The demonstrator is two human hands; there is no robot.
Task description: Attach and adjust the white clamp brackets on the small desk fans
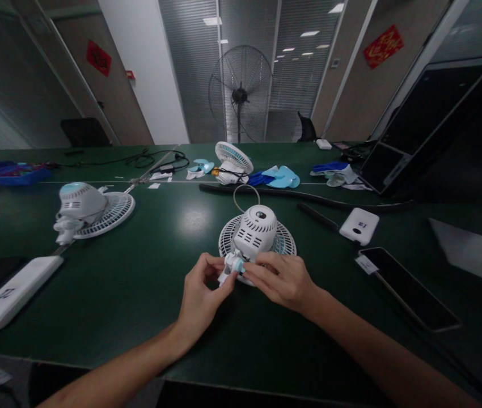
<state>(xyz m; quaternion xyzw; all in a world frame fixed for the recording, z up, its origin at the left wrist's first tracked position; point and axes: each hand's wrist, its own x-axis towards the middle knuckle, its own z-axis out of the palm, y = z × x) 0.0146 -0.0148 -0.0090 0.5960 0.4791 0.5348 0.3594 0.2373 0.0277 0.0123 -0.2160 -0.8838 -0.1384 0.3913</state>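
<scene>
A small white fan lies face down on the green table, its round grille under the motor housing. My left hand pinches the white neck joint at the near side of the housing, thumb and fingers on either side. From the right, my right hand has its fingertips closed on a light-blue knob at that same joint. The fingers partly cover the joint, so its details are hidden. A thin pale cable loops up behind the housing.
Another white fan lies face down at left. White power banks and a phone flank my arms. A black tube, a third fan and blue blades lie farther back. A dark case stands at right.
</scene>
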